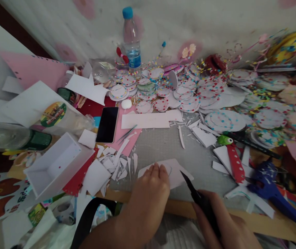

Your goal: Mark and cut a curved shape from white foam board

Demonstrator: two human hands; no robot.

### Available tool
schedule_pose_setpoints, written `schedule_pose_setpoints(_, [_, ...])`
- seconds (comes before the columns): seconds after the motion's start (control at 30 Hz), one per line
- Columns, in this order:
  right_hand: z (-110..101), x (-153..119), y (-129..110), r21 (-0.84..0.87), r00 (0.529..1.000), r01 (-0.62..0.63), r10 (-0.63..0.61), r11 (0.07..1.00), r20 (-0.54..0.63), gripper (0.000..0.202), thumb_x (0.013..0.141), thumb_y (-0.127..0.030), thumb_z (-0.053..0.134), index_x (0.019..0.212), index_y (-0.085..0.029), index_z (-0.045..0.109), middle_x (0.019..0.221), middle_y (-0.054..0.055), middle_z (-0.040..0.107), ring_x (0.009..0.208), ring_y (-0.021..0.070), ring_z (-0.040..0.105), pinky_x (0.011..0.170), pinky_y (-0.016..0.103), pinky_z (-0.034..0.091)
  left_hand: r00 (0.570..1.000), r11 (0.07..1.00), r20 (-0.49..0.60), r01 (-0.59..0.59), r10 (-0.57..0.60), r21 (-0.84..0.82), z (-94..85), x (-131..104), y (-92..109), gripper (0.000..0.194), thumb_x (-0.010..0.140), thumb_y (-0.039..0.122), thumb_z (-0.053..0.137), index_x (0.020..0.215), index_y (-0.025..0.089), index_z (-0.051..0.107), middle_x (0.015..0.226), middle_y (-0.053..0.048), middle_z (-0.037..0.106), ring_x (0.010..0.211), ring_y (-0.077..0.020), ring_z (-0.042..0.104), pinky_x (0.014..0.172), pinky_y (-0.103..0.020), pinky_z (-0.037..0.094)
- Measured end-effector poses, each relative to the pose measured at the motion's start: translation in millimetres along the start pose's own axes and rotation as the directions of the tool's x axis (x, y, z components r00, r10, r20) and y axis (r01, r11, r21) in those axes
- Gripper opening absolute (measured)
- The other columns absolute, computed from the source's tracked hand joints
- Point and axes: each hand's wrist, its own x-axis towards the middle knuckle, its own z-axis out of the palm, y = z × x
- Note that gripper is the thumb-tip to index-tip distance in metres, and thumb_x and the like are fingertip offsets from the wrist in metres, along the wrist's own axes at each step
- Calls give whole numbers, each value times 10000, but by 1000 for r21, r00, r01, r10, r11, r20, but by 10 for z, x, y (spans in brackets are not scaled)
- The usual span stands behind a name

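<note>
Under my left hand (154, 183) lies a piece of white foam board or card (177, 173) with a curved line drawn or cut into it. The fingers of that hand are stretched out flat and press the piece against the grey mat (158, 143) near the table's front edge. My right hand (218, 218) is closed around a black utility knife (202, 204). Its dark blade points up and left, with the tip close to the right part of the white piece; whether it touches I cannot tell.
Piles of decorated white discs (189, 90) line the back, beside a water bottle (132, 41). A phone (107, 124), tweezers (127, 133), white scraps (114, 166) and an open white box (57, 169) lie left. A blue glue gun (275, 190) sits right.
</note>
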Motion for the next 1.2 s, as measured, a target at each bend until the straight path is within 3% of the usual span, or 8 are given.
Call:
schedule_pose_setpoints(0.3, [33,14,10,-114,999,-4,8,993,32,185,1003,-343,265,971,-213,392,516,-3,664,331,185,616,283,208,422,998,996,61,-27,22,80,-28,26,12,566,782,-109,399,1337,-13,454,1328,-254,523,1232,-273,530,971,-357,500])
schedule_pose_setpoints(0.57, [71,16,-11,-154,999,-37,41,987,22,181,999,-330,263,949,-211,391,474,-17,639,305,193,600,258,220,377,999,992,-14,-47,49,117,22,39,-8,537,788,-108,386,1305,-8,491,1275,-253,570,1192,-265,569,930,-333,529])
schedule_pose_setpoints(0.87, [114,33,-1,-168,995,-86,92,982,24,126,981,-300,291,931,-221,375,444,-25,615,292,202,587,264,227,375,999,995,-26,-34,37,93,8,40,17,536,773,-117,395,1285,-7,510,1258,-260,578,1166,-273,588,907,-336,546])
schedule_pose_setpoints(1.2, [164,53,-33,-273,998,-66,57,960,-41,187,989,-284,256,919,-192,403,406,-29,579,254,175,551,246,209,298,999,996,-29,-29,32,90,6,57,23,514,786,-107,422,1282,-9,515,1246,-262,588,1165,-280,586,911,-332,544])
